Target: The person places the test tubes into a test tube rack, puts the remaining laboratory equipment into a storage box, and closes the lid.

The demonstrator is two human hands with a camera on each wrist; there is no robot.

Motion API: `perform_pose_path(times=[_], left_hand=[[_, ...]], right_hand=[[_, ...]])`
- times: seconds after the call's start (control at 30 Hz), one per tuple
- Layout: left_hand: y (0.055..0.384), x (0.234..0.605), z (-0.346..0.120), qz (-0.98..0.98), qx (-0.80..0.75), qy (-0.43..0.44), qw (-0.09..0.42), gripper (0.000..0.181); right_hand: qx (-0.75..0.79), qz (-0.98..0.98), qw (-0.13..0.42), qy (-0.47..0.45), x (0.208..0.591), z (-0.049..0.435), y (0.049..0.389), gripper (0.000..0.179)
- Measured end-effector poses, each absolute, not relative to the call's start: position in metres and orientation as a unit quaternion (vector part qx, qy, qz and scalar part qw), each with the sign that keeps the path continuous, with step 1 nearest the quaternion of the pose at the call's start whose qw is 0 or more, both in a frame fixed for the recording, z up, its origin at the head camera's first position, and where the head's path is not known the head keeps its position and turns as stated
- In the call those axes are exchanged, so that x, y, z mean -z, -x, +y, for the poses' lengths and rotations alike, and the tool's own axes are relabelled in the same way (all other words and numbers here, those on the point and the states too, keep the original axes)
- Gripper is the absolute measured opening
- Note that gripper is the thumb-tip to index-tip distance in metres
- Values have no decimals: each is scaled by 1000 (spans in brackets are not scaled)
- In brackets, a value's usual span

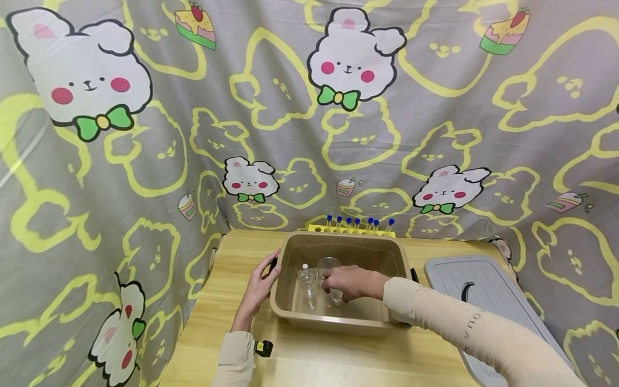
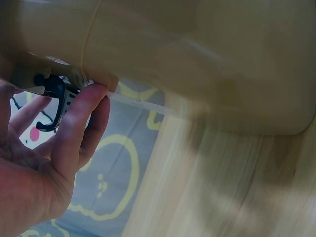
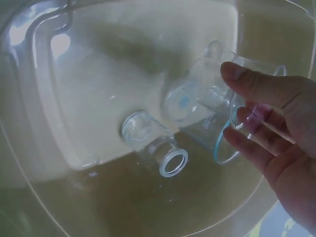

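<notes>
A brown plastic bin point(image 1: 338, 321) holds clear glassware. My right hand point(image 1: 355, 282) reaches inside and pinches a glass beaker point(image 3: 212, 126) near its rim, thumb on one side and fingers on the other. Other clear glass overlaps that beaker, so the outlines are hard to separate. Apart from the hand lies a small wide-lipped glass bottle point(image 3: 155, 143). A clear bottle with a white top point(image 1: 308, 287) is toward the bin's left side. My left hand point(image 1: 258, 287) touches the bin's left outer side with loosely bent fingers point(image 2: 74, 123), beside the black handle point(image 2: 59, 101).
A yellow rack point(image 1: 316, 228) with several blue-capped tubes stands behind the bin. The grey lid point(image 1: 450, 269) with a black handle lies to the right on the wooden table point(image 1: 333, 360). Patterned curtains point(image 1: 290, 145) enclose the back and sides.
</notes>
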State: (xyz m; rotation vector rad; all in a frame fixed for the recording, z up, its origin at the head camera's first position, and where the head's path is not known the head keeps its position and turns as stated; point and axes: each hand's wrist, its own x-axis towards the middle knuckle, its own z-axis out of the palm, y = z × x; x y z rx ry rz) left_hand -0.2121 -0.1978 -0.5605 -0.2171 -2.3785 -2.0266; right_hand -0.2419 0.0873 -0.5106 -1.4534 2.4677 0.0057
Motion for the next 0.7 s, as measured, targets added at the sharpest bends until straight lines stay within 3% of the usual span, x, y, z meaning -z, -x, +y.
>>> perform_pose_path(times=[0.3, 0.7], left_hand=[[212, 561, -198, -763, 642, 70, 2, 46], [212, 562, -196, -762, 643, 77, 15, 46]], right_hand=[[-21, 832, 124, 540, 521, 80, 241, 42], [-167, 787, 17, 593, 535, 70, 236, 30]])
